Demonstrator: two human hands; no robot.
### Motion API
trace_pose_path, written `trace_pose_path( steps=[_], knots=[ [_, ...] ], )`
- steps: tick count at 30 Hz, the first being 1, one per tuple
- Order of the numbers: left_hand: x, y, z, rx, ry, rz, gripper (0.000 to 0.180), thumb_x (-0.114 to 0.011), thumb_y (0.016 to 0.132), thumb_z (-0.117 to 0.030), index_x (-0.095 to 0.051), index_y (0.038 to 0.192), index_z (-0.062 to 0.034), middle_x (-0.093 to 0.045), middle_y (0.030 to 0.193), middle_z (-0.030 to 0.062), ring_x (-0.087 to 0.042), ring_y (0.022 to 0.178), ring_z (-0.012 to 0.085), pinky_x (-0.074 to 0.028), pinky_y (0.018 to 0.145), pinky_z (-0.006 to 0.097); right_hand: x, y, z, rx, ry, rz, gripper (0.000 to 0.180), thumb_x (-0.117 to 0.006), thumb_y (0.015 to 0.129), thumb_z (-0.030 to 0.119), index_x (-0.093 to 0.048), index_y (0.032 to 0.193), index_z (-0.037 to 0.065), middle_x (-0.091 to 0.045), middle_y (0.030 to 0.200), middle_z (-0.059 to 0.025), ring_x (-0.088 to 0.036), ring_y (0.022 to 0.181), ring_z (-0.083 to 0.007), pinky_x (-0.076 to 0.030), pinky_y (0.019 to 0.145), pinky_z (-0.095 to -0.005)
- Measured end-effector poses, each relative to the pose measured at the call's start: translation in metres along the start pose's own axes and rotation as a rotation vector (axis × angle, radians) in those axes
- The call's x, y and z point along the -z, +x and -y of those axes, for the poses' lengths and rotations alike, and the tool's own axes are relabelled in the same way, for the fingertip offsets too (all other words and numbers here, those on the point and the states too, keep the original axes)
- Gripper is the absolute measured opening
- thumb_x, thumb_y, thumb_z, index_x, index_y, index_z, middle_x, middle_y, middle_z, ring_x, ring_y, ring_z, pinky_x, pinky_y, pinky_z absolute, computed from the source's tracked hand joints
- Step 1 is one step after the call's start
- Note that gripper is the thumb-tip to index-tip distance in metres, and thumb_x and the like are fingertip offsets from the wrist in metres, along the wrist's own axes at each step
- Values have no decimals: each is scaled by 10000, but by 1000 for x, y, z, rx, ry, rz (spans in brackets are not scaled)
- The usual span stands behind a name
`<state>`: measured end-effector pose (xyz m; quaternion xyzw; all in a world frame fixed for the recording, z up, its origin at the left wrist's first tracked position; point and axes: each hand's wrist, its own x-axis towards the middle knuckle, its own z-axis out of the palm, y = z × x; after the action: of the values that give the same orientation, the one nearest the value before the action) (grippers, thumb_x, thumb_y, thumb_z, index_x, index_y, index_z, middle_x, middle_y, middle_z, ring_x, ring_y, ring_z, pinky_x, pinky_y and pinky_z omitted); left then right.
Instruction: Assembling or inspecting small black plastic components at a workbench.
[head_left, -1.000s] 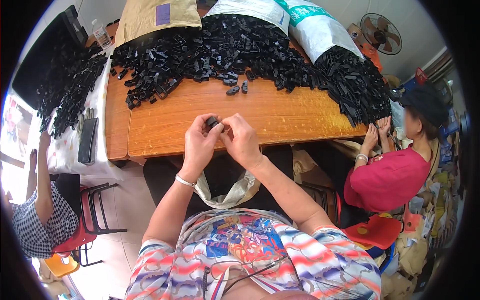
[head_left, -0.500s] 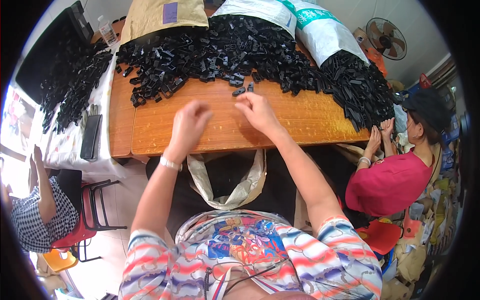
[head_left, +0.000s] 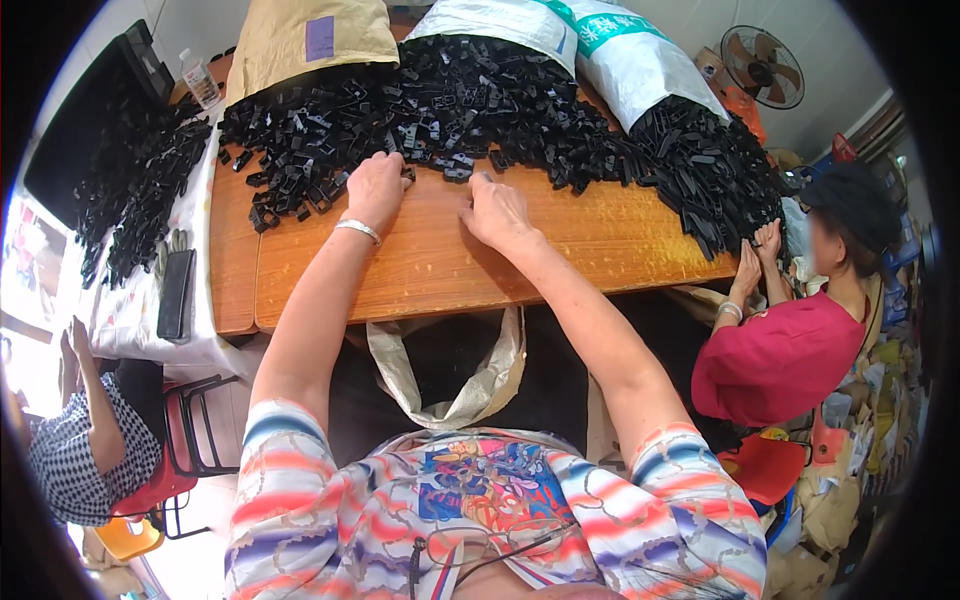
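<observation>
Wooden table (head_left: pixel 590 235) bears heaped black parts (head_left: pixel 475 95); both hands (head_left: pixel 498 212) beside them; grip, I cannot tell.

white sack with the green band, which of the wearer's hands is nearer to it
Right. The right hand is left of the white sack and closer to the wearer; the left hand is farther left, by the black parts.
</observation>
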<state>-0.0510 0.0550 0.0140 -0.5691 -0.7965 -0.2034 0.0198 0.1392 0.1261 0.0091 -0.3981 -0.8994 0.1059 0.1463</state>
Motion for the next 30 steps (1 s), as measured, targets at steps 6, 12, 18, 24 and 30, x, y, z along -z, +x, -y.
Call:
trace_pose_path(
  steps=[6, 12, 18, 24, 30],
  knots=[
    [-8, -20, 6, 63, -556, -119, 215, -718, 844, -201, -695, 964, -24, -634, 884, 59, -604, 748, 200, -505, 676, 314, 10, -26, -7, -52, 497, 35, 236, -632, 851, 62, -513, 1041, -13, -678, 837, -158, -684, 689, -224, -543, 627, -362],
    [6, -75, -16, 345, -1680, 262, 249, -645, 944, -174, -609, 1140, -24, -664, 936, 21, -611, 754, 68, -483, 676, 189, 44, -54, 25, -175, 1386, 110, 197, -552, 926, 0, -507, 1113, -41, -648, 881, -109, -643, 644, -130, -527, 556, -243],
    [10, -101, -31, 266, -1851, 224, 248, -644, 937, -111, -598, 1163, -18, -664, 1000, 31, -637, 843, 89, -541, 766, 220, 39, -72, 45, -58, 1110, 29, 232, -636, 897, 42, -549, 1103, -20, -653, 882, -77, -640, 697, -128, -531, 615, -256],
    [14, -107, -35, 243, -1773, 169, 253, -632, 939, -86, -598, 1178, -11, -663, 1008, 35, -638, 853, 92, -543, 772, 220, 31, -80, 51, 204, 677, -297, 206, -696, 842, 27, -600, 1015, -31, -659, 873, -79, -630, 725, -129, -511, 640, -261],
    [17, -111, -28, 206, -1779, 171, 262, -623, 939, -67, -591, 1190, 2, -661, 1017, 45, -642, 883, 103, -545, 784, 228, 46, -85, 61, 97, 827, -210, 226, -686, 832, 1, -629, 1047, -40, -650, 920, -96, -631, 739, -150, -510, 638, -265]
  ],
)
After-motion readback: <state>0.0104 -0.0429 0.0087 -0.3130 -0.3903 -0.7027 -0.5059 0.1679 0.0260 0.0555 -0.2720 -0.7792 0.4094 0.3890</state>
